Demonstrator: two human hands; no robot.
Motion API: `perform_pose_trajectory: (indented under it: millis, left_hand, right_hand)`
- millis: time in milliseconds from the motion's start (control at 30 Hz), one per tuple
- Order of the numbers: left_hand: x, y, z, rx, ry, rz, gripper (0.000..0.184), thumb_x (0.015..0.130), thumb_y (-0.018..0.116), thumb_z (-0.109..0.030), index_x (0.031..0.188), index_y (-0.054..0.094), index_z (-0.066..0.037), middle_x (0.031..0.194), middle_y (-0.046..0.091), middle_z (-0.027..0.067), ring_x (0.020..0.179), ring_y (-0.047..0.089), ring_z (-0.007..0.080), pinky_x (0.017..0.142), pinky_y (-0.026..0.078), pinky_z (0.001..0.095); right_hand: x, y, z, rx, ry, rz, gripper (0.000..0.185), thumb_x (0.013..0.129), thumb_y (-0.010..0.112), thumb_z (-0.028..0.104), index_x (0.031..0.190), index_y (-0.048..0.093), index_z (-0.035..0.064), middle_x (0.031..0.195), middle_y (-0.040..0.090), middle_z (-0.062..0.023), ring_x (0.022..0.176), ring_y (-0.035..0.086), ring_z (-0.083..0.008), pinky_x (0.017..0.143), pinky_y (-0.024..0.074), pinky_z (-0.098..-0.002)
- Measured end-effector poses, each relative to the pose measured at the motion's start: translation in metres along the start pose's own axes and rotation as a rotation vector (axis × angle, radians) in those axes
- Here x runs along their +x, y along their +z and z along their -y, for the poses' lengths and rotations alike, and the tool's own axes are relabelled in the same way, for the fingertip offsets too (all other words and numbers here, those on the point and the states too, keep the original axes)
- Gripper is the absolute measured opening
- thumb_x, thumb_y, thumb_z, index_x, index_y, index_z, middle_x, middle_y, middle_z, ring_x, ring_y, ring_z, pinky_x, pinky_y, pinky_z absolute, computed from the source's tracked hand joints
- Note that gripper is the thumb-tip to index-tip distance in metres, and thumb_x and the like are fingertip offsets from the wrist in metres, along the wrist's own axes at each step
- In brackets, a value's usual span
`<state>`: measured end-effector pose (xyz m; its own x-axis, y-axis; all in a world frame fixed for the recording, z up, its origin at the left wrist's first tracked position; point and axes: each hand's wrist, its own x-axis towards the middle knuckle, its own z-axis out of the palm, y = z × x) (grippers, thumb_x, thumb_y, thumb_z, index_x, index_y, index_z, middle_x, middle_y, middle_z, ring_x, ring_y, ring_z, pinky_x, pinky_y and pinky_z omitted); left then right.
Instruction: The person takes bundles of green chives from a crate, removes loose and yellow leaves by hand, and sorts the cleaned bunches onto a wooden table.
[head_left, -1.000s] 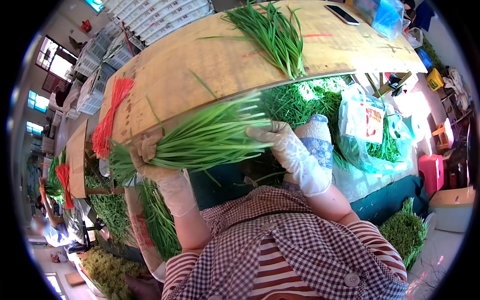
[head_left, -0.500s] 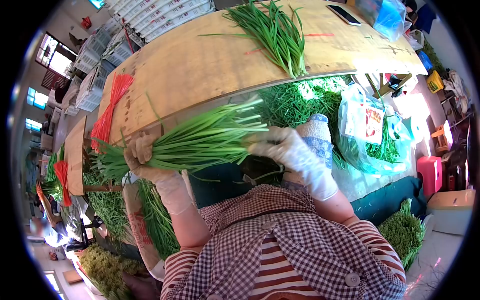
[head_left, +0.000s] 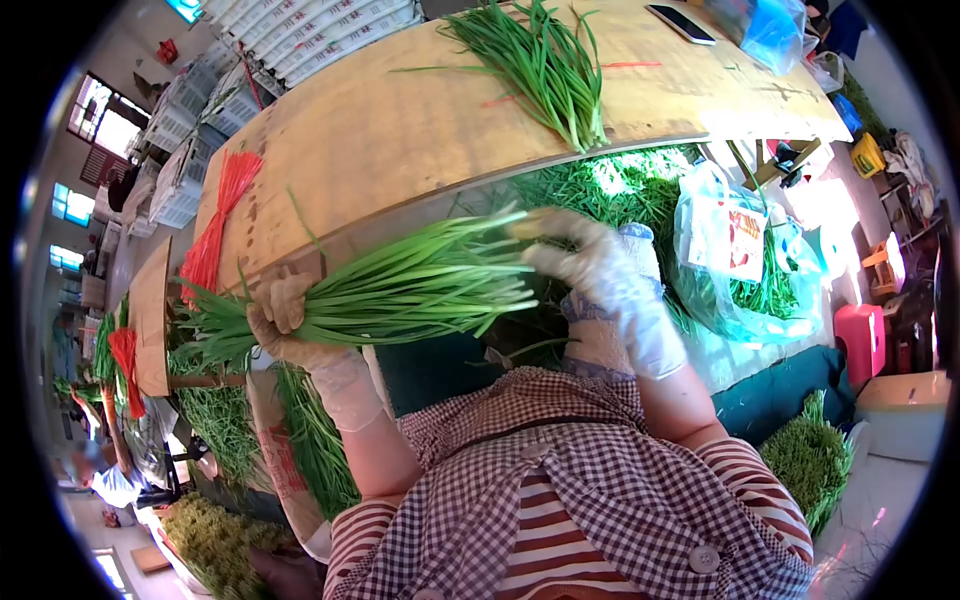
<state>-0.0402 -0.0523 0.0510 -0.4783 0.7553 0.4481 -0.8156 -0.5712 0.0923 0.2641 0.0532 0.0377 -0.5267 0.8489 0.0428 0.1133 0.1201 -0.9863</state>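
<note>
My left hand (head_left: 285, 315), in a pale glove, is wrapped round a bundle of long green stalks (head_left: 410, 290) near its leafy end. The bundle lies sideways over my lap, its pale stalk ends fanned out to the right. Beside those ends is my right hand (head_left: 580, 250), gloved too and blurred, its fingers partly spread at the upper stalk tips. Whether it pinches any stalk is too blurred to tell. On the wooden table (head_left: 370, 130) lies another heap of green stalks (head_left: 545, 75).
Red ties (head_left: 222, 225) hang over the table's left edge. A phone (head_left: 681, 25) lies at the back right. Cut greens (head_left: 610, 185) and a plastic bag (head_left: 745, 260) are below the table. Another person (head_left: 110, 470) is at the far left; white crates (head_left: 320, 35) stand behind.
My right hand has moved from the lower stalk ends up to the upper tips. My left hand has kept its hold on the bundle, and a loose stalk beneath is gone from view.
</note>
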Motion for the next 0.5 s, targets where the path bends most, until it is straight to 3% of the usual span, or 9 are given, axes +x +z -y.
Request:
perform_pose_trajectory:
  millis: [100,133,200,300,400,500]
  left_hand:
    - [0.001,0.003,0.021,-0.018,-0.07,0.032,0.025,0.089,0.056,-0.013,0.069,0.04,-0.014,0.053,0.038,-0.0034,0.054,0.041,0.0123,0.064,0.042,0.0261]
    - [0.0,0.004,0.024,-0.03,-0.088,0.037,0.025,0.089,0.056,-0.014,0.07,0.04,-0.014,0.054,0.038,-0.0033,0.055,0.041,0.0127,0.064,0.042,0.0263]
    - [0.0,0.003,0.023,-0.054,-0.085,-0.002,0.024,0.089,0.056,-0.013,0.07,0.041,-0.013,0.054,0.037,-0.0032,0.054,0.041,0.0132,0.067,0.042,0.0282]
    - [0.0,0.001,0.019,-0.047,-0.068,-0.052,0.023,0.088,0.056,-0.012,0.071,0.041,-0.013,0.054,0.037,-0.0033,0.054,0.04,0.013,0.068,0.042,0.029]
    - [-0.003,-0.003,0.014,-0.065,-0.037,-0.124,0.023,0.087,0.057,-0.01,0.07,0.041,-0.014,0.054,0.037,-0.0038,0.053,0.04,0.0125,0.07,0.043,0.0286]
    - [-0.001,-0.007,0.0,-0.127,-0.021,-0.129,0.025,0.086,0.057,-0.009,0.069,0.04,-0.015,0.053,0.038,-0.005,0.051,0.04,0.0106,0.069,0.043,0.0265]
  right_hand:
    - [0.017,0.034,-0.012,-0.142,-0.084,-0.017,0.061,0.07,0.083,0.038,0.117,0.065,0.0028,0.137,0.049,-0.0195,0.133,0.041,-0.0311,0.11,0.0335,-0.0382]
    - [0.018,0.043,-0.015,-0.115,-0.128,-0.091,0.052,0.076,0.08,0.032,0.117,0.065,0.0034,0.126,0.059,-0.0166,0.121,0.053,-0.0265,0.102,0.0415,-0.0357]
    - [0.019,0.046,-0.018,0.261,0.078,-0.048,0.039,0.081,0.077,0.025,0.112,0.067,0.0032,0.109,0.068,-0.0115,0.101,0.062,-0.0185,0.089,0.0489,-0.0315]
    - [0.011,0.045,-0.018,0.314,0.143,-0.034,0.026,0.085,0.073,0.017,0.107,0.07,0.0034,0.093,0.072,-0.0067,0.084,0.063,-0.0116,0.079,0.0511,-0.0275]
    - [-0.002,0.036,-0.013,0.335,0.267,0.022,0.022,0.086,0.072,0.017,0.102,0.071,0.003,0.093,0.072,-0.0069,0.086,0.063,-0.0105,0.08,0.0509,-0.0267]
    - [-0.019,0.011,-0.004,0.286,0.109,-0.101,0.018,0.087,0.068,0.012,0.102,0.072,0.0038,0.092,0.072,-0.0064,0.082,0.064,-0.0116,0.079,0.0523,-0.0263]
